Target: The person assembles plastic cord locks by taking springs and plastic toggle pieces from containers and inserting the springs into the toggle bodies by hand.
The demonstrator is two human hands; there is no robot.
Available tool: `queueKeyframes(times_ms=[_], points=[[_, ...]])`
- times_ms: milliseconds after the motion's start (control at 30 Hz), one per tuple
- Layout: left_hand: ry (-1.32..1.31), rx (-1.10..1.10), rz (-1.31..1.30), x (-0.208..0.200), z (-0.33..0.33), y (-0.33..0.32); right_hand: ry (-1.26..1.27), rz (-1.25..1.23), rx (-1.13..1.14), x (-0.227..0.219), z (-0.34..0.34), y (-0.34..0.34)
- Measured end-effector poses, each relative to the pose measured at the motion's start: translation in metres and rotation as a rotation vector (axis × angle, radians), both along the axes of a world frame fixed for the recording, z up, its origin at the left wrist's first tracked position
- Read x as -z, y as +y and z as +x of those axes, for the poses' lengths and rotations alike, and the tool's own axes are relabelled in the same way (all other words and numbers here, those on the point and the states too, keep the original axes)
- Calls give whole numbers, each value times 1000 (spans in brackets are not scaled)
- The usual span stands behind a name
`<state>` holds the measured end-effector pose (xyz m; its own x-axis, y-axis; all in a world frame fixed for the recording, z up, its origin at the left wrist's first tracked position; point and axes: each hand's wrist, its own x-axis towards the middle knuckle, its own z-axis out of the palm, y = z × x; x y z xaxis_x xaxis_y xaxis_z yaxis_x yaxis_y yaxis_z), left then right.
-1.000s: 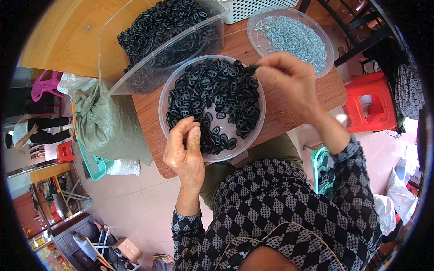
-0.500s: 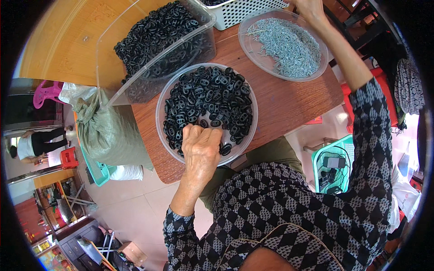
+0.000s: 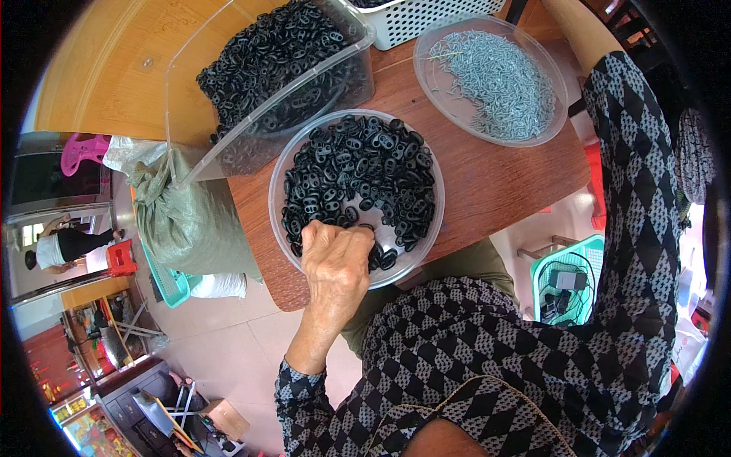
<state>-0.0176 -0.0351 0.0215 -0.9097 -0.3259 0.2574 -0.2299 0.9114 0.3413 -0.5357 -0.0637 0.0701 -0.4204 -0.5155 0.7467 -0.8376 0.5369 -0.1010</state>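
Note:
My left hand (image 3: 336, 263) is down in a round clear tub (image 3: 276, 177) at its near left side. Its fingers are curled and pressed together, and their tips are hidden behind the knuckles, so what they hold cannot be made out. Around them lie many small black oval pieces with two holes (image 3: 358, 164), heaped toward the far side; a few loose ones rest close to the fingertips. My right forearm (image 3: 582, 34) reaches past the far right edge of the table, and the right hand itself is cut off by the top of the picture.
A large clear bin (image 3: 263, 114) of similar black pieces stands far left on the wooden table (image 3: 487, 179). Far right is a round clear lid-like tray (image 3: 434, 84) of silvery screws, beside a white perforated basket (image 3: 430, 21). A tied green sack (image 3: 190, 217) leans at the left.
My right arm has stretched farther out, taking its hand out of view. The left hand stays in the tub with curled fingers. The whole view has shifted slightly.

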Motion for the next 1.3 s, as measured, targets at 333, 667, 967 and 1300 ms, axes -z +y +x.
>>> queueKeyframes(times_ms=[333,667,967,1300], points=[[56,33,-89,7,-3,-2,-131,62,-311,15,105,42],[178,-125,36,2,-6,-17,-253,53,-619,61,189,117],[102,-118,45,10,-7,-17,-357,53,-692,80,219,139],[168,-107,123,12,-14,-8,-434,66,-717,90,234,147]])
